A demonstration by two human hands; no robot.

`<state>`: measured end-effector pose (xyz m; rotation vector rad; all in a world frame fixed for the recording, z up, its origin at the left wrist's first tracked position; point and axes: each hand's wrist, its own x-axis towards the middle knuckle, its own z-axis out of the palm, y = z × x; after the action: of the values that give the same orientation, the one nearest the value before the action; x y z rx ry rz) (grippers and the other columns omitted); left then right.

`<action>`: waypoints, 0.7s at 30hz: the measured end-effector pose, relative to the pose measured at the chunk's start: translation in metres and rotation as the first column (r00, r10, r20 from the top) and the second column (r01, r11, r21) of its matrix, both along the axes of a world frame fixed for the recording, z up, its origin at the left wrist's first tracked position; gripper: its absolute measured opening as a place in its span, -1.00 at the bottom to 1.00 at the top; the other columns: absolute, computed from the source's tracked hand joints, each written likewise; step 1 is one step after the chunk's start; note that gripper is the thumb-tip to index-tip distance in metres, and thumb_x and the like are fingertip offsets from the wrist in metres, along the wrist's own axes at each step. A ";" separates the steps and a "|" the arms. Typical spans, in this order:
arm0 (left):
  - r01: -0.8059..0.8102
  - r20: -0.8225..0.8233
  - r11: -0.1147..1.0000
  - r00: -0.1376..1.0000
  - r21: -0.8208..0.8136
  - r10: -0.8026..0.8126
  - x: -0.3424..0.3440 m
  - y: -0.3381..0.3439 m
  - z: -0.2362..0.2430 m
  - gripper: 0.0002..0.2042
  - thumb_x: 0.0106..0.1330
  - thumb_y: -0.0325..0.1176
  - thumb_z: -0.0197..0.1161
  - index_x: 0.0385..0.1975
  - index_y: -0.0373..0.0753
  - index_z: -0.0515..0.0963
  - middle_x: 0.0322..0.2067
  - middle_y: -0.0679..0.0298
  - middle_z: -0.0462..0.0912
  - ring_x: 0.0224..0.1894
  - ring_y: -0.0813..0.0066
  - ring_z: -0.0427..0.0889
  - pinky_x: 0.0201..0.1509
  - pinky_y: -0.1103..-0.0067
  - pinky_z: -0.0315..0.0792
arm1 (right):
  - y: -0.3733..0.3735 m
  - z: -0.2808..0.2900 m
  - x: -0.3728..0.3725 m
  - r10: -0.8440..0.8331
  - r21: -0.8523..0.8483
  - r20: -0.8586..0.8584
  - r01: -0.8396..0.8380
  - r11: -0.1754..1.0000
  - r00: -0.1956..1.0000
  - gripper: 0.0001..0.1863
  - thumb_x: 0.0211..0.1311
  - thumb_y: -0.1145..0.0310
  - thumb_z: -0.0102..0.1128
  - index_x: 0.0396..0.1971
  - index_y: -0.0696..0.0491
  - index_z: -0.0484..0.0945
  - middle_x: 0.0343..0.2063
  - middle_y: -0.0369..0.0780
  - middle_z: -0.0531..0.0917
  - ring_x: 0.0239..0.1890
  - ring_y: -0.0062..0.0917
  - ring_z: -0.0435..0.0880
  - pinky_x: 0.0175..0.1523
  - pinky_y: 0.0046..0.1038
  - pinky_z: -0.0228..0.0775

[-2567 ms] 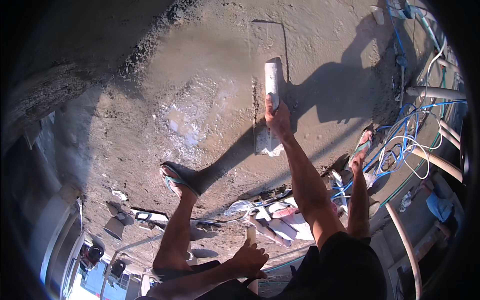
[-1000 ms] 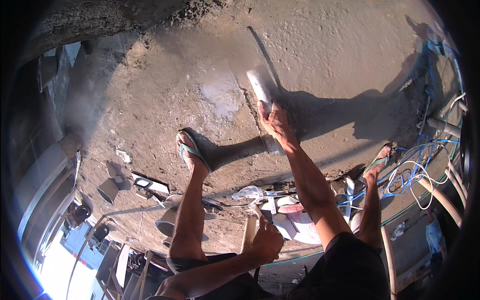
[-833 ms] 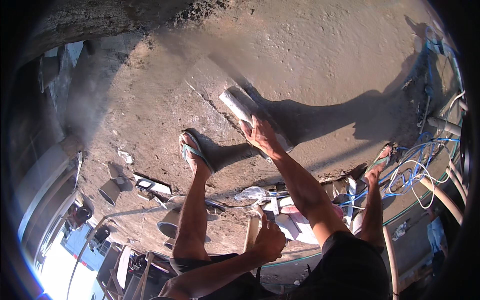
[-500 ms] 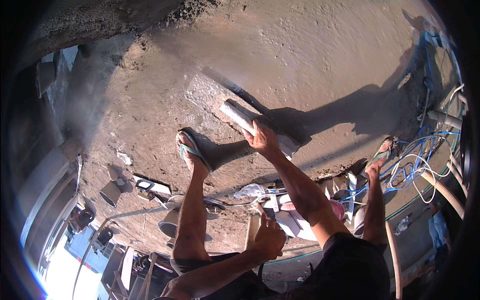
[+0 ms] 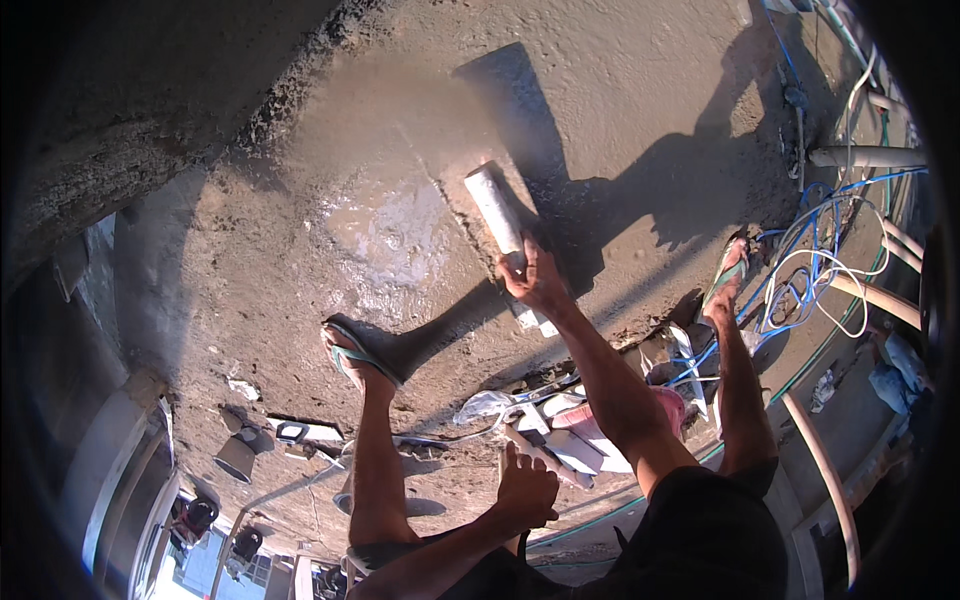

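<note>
My right hand (image 5: 538, 280) is closed around the pale, round handle of a long plastering trowel (image 5: 493, 210). Its mud-smeared blade slants up and left over wet mortar (image 5: 620, 110), and its far end blurs into the surface. The blade's dark shadow falls to the right. Beside it on the left lies a shiny wet patch (image 5: 390, 235). My left hand (image 5: 526, 490) hangs low in front of my shorts with curled fingers; whatever may be in it is hidden. Both my feet, in green-strapped flip-flops, are planted apart at the edges of the mortar.
Tangled blue and white hoses (image 5: 825, 265) lie by my right foot. Scraps of board and plastic (image 5: 580, 440) litter the strip between my legs. A bucket-like container (image 5: 236, 458) sits at lower left. A dark rough mass (image 5: 150, 130) overhangs the upper left; a pale pole (image 5: 825, 480) stands lower right.
The trowel has turned more upright, and its shadow has spread further up and right. A shiny patch now shows on its left. My left hand has dropped slightly. The whole view has shifted.
</note>
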<state>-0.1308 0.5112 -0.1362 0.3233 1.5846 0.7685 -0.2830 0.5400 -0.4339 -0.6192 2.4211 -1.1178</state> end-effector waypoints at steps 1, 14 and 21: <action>0.009 0.049 1.000 0.999 -0.001 -0.009 -0.003 0.002 -0.001 -0.33 0.07 0.16 0.36 0.02 -0.28 0.53 0.05 -0.05 0.51 0.20 -0.13 0.40 0.40 -0.16 -0.17 | -0.009 0.000 0.015 0.035 -0.139 -0.441 -0.107 0.985 0.897 -0.29 0.03 0.22 0.41 0.05 0.41 0.34 -0.45 0.08 0.63 -0.46 -0.05 0.63 -0.34 -0.10 0.48; 0.197 0.121 0.980 0.973 -0.007 -0.195 -0.019 0.022 -0.056 -0.19 0.10 0.40 0.15 0.11 -0.24 0.46 0.06 0.01 0.55 0.13 -0.06 0.50 0.33 -0.23 -0.06 | 0.068 0.003 -0.142 -0.162 0.137 0.180 0.139 0.981 0.970 -0.46 0.27 0.05 0.15 -0.04 0.25 0.38 -0.46 0.13 0.63 -0.37 0.02 0.66 -0.28 -0.04 0.50; 0.340 0.148 0.933 0.935 -0.114 -0.323 -0.100 0.060 -0.041 -0.33 0.15 0.32 0.17 -0.02 -0.20 0.50 -0.06 0.09 0.58 0.07 0.04 0.53 0.30 -0.23 -0.06 | 0.236 0.019 -0.312 -0.533 0.367 0.185 0.445 0.817 0.826 -0.41 0.28 0.00 0.09 0.06 0.22 0.38 -0.38 0.22 0.64 -0.26 0.12 0.66 -0.13 0.00 0.51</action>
<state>-0.2310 0.5714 -0.1774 0.4201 1.4062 0.4069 -0.5954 0.7757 -0.4145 0.2831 2.4836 -0.8898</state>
